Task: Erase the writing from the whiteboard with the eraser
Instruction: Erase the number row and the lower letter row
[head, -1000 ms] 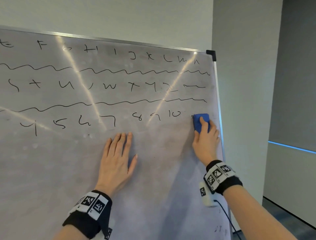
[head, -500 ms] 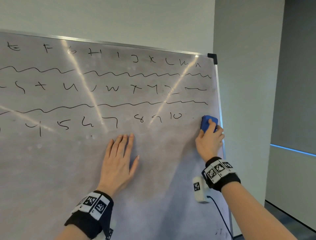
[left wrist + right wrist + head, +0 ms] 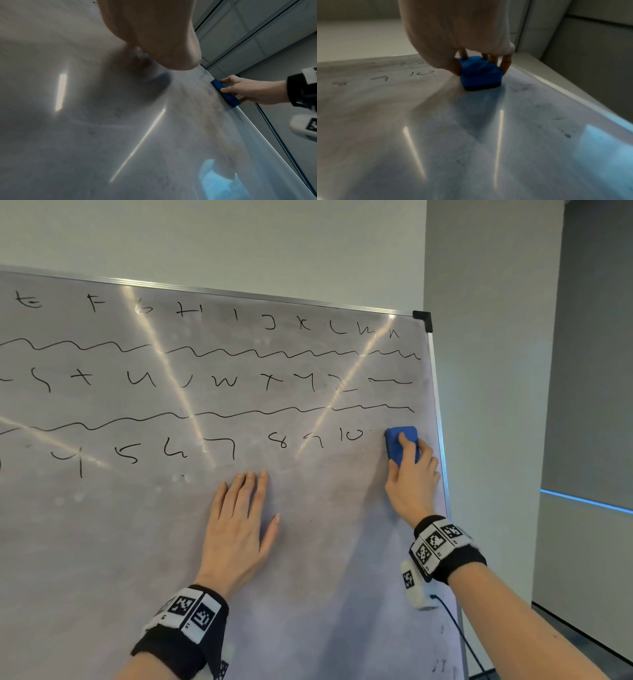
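The whiteboard (image 3: 102, 542) stands tilted before me, with black letters, wavy lines and a bottom row of numbers ending in "10" (image 3: 350, 435). My right hand (image 3: 412, 474) grips the blue eraser (image 3: 399, 445) and presses it on the board just right of the "10", near the right frame. The right wrist view shows the eraser (image 3: 480, 73) held between thumb and fingers, its dark felt on the surface. In the left wrist view the eraser (image 3: 224, 93) sits at the board's edge. My left hand (image 3: 239, 525) lies flat on the board below the "7" and "8", fingers straight.
The board's metal frame (image 3: 440, 440) with a black corner cap (image 3: 423, 320) runs down the right side. A grey wall (image 3: 486, 371) stands behind it. Smudged, wiped areas cover the lower board (image 3: 530, 108). A cable (image 3: 459, 638) hangs from my right wrist.
The eraser and my right hand slid right to the frame, then back left toward the "10". A small mark right of the "10" is gone. My left hand stayed put.
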Available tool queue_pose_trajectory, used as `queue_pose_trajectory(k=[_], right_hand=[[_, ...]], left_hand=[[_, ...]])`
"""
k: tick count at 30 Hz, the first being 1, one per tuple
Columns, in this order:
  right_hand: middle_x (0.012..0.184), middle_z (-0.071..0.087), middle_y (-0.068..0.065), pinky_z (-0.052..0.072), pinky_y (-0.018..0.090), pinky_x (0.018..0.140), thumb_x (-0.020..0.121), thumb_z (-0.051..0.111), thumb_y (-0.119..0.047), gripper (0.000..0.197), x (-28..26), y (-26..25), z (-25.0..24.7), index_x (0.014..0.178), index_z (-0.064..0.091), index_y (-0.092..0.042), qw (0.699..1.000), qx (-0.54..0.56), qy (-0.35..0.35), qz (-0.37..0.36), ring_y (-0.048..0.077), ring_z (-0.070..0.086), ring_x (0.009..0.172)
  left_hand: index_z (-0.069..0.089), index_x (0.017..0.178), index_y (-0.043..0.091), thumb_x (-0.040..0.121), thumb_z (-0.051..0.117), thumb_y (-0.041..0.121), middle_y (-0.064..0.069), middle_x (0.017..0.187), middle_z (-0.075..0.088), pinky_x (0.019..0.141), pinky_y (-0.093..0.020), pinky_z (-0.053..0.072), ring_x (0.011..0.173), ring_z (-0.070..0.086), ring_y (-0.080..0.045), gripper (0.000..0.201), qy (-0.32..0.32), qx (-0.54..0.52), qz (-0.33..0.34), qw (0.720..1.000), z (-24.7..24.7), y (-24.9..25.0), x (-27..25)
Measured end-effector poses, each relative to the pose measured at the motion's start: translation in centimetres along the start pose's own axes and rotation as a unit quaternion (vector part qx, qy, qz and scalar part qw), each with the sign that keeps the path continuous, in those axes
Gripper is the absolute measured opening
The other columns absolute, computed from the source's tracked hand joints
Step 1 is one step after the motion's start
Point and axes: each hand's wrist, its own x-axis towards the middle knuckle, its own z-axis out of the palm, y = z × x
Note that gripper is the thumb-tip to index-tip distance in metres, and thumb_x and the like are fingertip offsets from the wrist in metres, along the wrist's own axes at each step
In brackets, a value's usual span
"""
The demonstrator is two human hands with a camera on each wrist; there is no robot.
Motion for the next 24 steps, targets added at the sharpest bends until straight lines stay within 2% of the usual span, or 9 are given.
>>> queue_pose_trajectory(k=[4, 6, 10, 13, 14, 16, 19, 21, 24], right_hand=[[0.144, 0.027, 0.019, 0.032, 0.050, 0.094, 0.092, 0.048, -0.015, 0.052, 0.8, -2.0, 0.1, 0.141, 0.033, -0.018, 0.997, 0.022, 0.020, 0.065, 0.038, 0.032, 0.120], [0.143, 0.030, 0.020, 0.033, 0.049, 0.092, 0.091, 0.050, -0.015, 0.053, 0.0, -3.7, 0.4, 0.141, 0.035, -0.018, 1.000, 0.016, 0.013, 0.005, 0.039, 0.036, 0.117], [0.133, 0.043, 0.026, 0.042, 0.046, 0.076, 0.079, 0.065, -0.009, 0.063, -5.0, -5.0, 1.7, 0.136, 0.038, -0.017, 0.988, 0.000, 0.007, -0.154, 0.040, 0.049, 0.095], [0.133, 0.046, 0.027, 0.047, 0.046, 0.074, 0.075, 0.070, -0.007, 0.069, -8.0, -3.6, 2.0, 0.136, 0.038, -0.017, 0.978, -0.006, -0.006, -0.210, 0.039, 0.053, 0.092], [0.134, 0.045, 0.027, 0.046, 0.046, 0.075, 0.077, 0.070, -0.007, 0.068, -7.8, -3.2, 1.7, 0.136, 0.038, -0.017, 0.980, -0.002, -0.008, -0.199, 0.039, 0.052, 0.094], [0.137, 0.040, 0.026, 0.040, 0.046, 0.081, 0.083, 0.063, -0.008, 0.059, -6.0, -3.4, 1.3, 0.137, 0.039, -0.017, 0.993, 0.024, 0.003, -0.120, 0.041, 0.047, 0.102], [0.143, 0.030, 0.024, 0.033, 0.048, 0.089, 0.090, 0.053, -0.013, 0.053, -2.2, -5.9, 1.2, 0.141, 0.036, -0.015, 0.999, 0.023, 0.014, -0.030, 0.040, 0.036, 0.117], [0.141, 0.034, 0.025, 0.034, 0.048, 0.084, 0.087, 0.056, -0.013, 0.055, -1.9, -8.1, 1.5, 0.139, 0.039, -0.015, 0.999, 0.018, 0.016, -0.049, 0.041, 0.040, 0.113], [0.134, 0.043, 0.027, 0.040, 0.044, 0.074, 0.078, 0.066, -0.010, 0.063, -4.8, -9.8, 2.2, 0.136, 0.041, -0.016, 0.991, 0.010, 0.013, -0.132, 0.039, 0.048, 0.096]], left_hand=[[0.037, 0.146, 0.002, 0.094, 0.036, 0.042, -0.018, 0.137, 0.050, 0.112, -0.051, 0.028, 0.131, 0.040, -0.035, 0.065, 0.000, 0.000, 0.001, 1.000, 0.0, -0.1, 0.0], [0.037, 0.146, 0.002, 0.094, 0.037, 0.042, -0.018, 0.137, 0.051, 0.112, -0.051, 0.027, 0.131, 0.040, -0.035, 0.065, 0.002, -0.002, 0.000, 1.000, 0.0, 0.0, 0.0], [0.036, 0.146, 0.002, 0.094, 0.037, 0.042, -0.018, 0.138, 0.050, 0.113, -0.050, 0.026, 0.131, 0.040, -0.034, 0.066, -0.005, 0.003, 0.001, 1.000, -0.2, -0.1, 0.0], [0.034, 0.148, 0.003, 0.094, 0.036, 0.042, -0.017, 0.139, 0.049, 0.113, -0.049, 0.026, 0.132, 0.040, -0.033, 0.066, -0.016, 0.008, 0.001, 1.000, -0.3, -0.2, 0.1], [0.034, 0.148, 0.003, 0.094, 0.035, 0.043, -0.016, 0.139, 0.049, 0.113, -0.048, 0.026, 0.132, 0.040, -0.033, 0.067, -0.018, 0.010, 0.002, 1.000, -0.3, -0.3, 0.1], [0.035, 0.147, 0.003, 0.094, 0.035, 0.043, -0.016, 0.138, 0.050, 0.113, -0.048, 0.026, 0.132, 0.040, -0.032, 0.066, -0.019, 0.011, 0.003, 1.000, -0.3, -0.3, 0.1], [0.036, 0.147, 0.004, 0.094, 0.036, 0.043, -0.016, 0.138, 0.050, 0.112, -0.048, 0.027, 0.131, 0.040, -0.032, 0.065, -0.013, 0.006, 0.004, 1.000, -0.3, -0.3, 0.1], [0.036, 0.147, 0.004, 0.094, 0.037, 0.043, -0.016, 0.138, 0.050, 0.112, -0.049, 0.027, 0.131, 0.040, -0.032, 0.065, -0.009, -0.001, 0.004, 1.000, -0.2, -0.2, 0.0], [0.035, 0.147, 0.004, 0.094, 0.037, 0.043, -0.016, 0.138, 0.050, 0.112, -0.048, 0.027, 0.131, 0.040, -0.032, 0.066, -0.014, -0.001, 0.005, 1.000, -0.3, -0.3, 0.0]])
